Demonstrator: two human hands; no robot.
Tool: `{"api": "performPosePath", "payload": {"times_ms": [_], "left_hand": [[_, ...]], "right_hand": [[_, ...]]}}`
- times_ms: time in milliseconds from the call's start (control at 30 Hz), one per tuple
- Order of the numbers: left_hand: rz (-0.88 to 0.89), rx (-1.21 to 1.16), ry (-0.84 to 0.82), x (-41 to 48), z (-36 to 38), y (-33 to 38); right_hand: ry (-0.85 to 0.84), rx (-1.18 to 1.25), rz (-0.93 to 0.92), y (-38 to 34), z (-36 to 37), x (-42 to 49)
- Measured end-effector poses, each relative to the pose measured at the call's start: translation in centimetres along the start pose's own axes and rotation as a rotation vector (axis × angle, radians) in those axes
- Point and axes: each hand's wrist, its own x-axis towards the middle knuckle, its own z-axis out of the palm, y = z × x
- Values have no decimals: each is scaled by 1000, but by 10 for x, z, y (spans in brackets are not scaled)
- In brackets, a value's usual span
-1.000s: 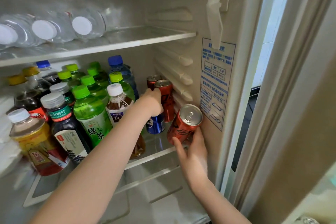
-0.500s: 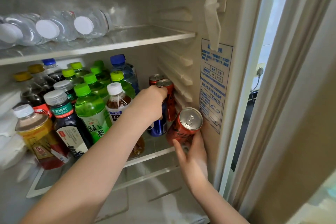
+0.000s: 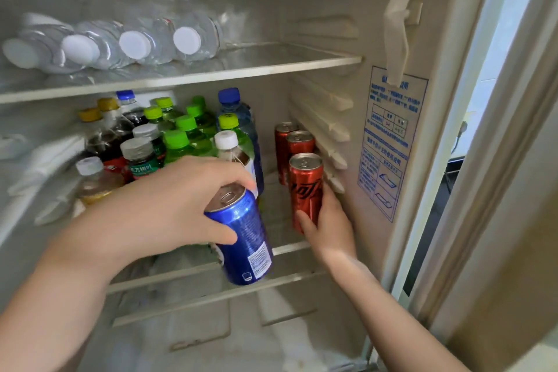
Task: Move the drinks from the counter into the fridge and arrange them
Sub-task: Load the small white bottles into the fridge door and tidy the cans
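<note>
Big switch just now: your left hand (image 3: pixel 169 205) has pulled the blue can (image 3: pixel 241 235) off the glass shelf (image 3: pixel 290 248). A moment ago that can stood on the shelf next to the red ones, under your reaching fingers. Now it hangs tilted out in front of the shelf's front edge, top leaning toward the bottles, with your fingers and thumb curled round its upper half.

Meanwhile the red can (image 3: pixel 305 187) in your right hand (image 3: pixel 329 220) has gone from tipped at the shelf's front to upright over the shelf's right end. That hand is wrapped round the can's lower half, thumb across the front. The can's base is hidden, so I can't say it is fully set down.

What that means, as I read it: you have cleared the slot, and the red can now lines up in front of the two other red cans (image 3: pixel 299 142) at the right end of the shelf. That makes one tidy red row.

The blue can is the loose end. It's off the shelf and needs a new spot, maybe the gap on the shelf between the red row and the white-capped bottle (image 3: pixel 229 145).
</note>
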Motion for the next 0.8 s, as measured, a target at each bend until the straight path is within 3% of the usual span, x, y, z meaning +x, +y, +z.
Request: {"api": "performPosePath", "payload": {"times_ms": [233,467,800], "left_hand": [[-179,45,54,-21,24,-58],[-243,126,38,-24,45,-87],[-317,116,152,-28,51,-112]], "right_hand": [[21,10,-20,-2,11,11],[50,28,-9,-3,21,10],[92,139,58,2,35,2]]}}
